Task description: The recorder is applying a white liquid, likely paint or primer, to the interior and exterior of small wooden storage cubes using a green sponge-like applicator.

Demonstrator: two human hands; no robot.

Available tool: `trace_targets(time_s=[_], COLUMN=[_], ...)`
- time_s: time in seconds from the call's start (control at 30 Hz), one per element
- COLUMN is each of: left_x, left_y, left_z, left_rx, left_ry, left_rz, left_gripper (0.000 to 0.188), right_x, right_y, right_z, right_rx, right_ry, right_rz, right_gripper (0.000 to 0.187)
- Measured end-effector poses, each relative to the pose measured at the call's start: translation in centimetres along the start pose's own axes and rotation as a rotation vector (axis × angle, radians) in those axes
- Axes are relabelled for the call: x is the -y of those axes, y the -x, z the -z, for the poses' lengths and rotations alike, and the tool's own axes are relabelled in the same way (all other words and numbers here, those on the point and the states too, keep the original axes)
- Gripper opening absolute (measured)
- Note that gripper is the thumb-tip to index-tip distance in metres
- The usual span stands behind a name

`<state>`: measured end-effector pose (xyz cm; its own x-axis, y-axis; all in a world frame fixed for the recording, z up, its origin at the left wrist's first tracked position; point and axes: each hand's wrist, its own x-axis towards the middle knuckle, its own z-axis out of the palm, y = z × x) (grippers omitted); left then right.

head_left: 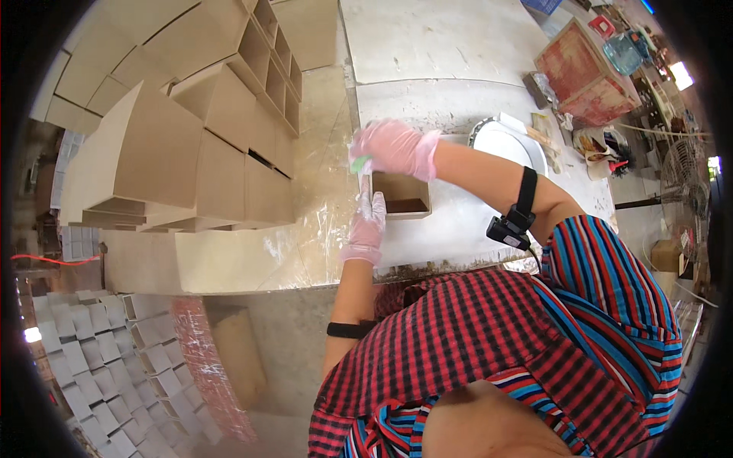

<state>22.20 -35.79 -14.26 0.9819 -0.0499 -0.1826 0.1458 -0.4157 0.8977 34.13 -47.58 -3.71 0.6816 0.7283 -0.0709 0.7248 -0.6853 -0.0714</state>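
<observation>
An open, brown board box (pixel 406 216) stands on the white-smeared worktop in front of me, its hollow inside facing up. My left hand (pixel 365 230), in a thin pinkish glove, grips the box's left wall, with the fingers stretched along it. Above the box's far left corner, my right hand (pixel 393 146), gloved the same way, is closed around a small green thing (pixel 359 163). Only a bit of that thing shows past the fingers, so its kind is hidden. Motion slightly blurs the right hand.
Brown board boxes (pixel 221 145) are stacked high at the left of the worktop. A round white tub (pixel 500 139) with a pale block on its rim sits beyond my right forearm. Farther right are a worn red crate (pixel 586 72) and a fan (pixel 682 172). Pale boxes (pixel 107 366) fill the lower left.
</observation>
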Motion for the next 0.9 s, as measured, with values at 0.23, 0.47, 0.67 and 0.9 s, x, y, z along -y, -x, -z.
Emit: trace_targets(time_s=[0.23,0.47,0.67,0.9], left_x=[-0.2,-1.0,0.6,0.4], left_y=[0.2,0.6,0.2,-0.4], left_z=[0.2,0.6,0.0,-0.2], left_rx=[-0.015,-0.008,-0.03,0.007], left_ry=[-0.032,0.013,-0.008,0.029], left_rz=[0.064,0.032,0.03,0.074], left_gripper=[0.053,0.052,0.052,0.053], right_x=[-3.2,-1.2,-4.8,-2.4], right_y=[3.0,1.9,7.4,8.4], right_z=[1.8,1.2,2.4,0.4], right_rx=[0.218,0.089,0.366,-0.021], right_ry=[0.002,-0.04,0.02,-0.19], right_rz=[-0.099,-0.049,-0.155,-0.343], right_gripper=[0.031,0.03,0.028,0.028])
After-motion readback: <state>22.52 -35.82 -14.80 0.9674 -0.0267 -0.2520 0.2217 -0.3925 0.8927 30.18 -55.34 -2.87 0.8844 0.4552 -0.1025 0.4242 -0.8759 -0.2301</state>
